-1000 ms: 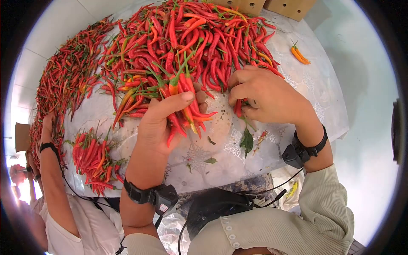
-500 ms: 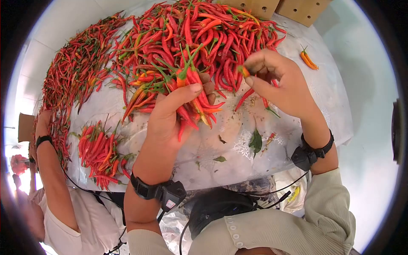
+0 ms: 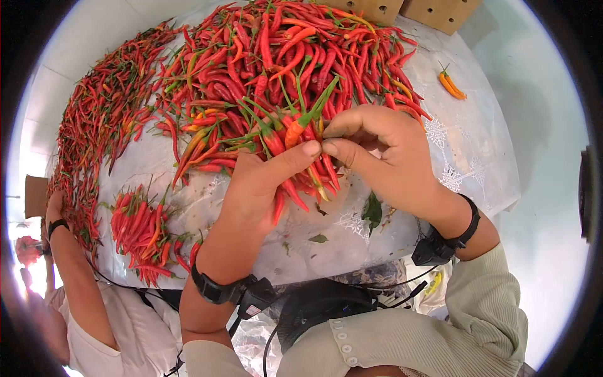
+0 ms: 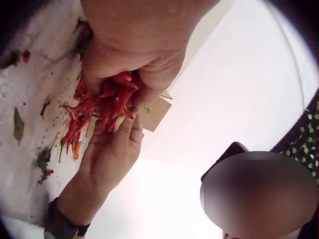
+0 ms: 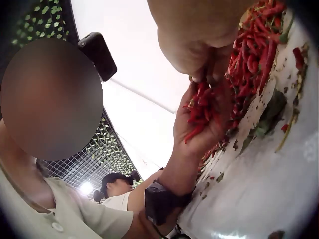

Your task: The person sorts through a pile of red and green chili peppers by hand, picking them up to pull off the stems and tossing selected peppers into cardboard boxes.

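In the head view the left hand (image 3: 264, 182) grips a bunch of red and orange chillies (image 3: 295, 135), green stems pointing up, thumb across the front. The right hand (image 3: 389, 157) meets it at the bunch's right side, thumb and forefinger pinching a chilli beside the left thumb tip. From the left wrist view, red tips (image 4: 117, 99) stick out of the left hand (image 4: 139, 59), with the right hand (image 4: 109, 154) below. The right wrist view shows the bunch (image 5: 203, 109) in the left hand (image 5: 199, 134), under the right hand (image 5: 199, 45).
A large chilli heap (image 3: 282, 50) covers the table's far side; another pile (image 3: 107, 107) lies left, where a second person's arm (image 3: 81, 270) reaches. A small bunch (image 3: 141, 232) lies front left. Two orange chillies (image 3: 451, 87), leaves (image 3: 372, 212) and cardboard boxes (image 3: 440, 14) are also there.
The right hand lifted from the table beside the heap, holding chillies, and moved left to the bunch. The left hand has kept its grip on the bunch.
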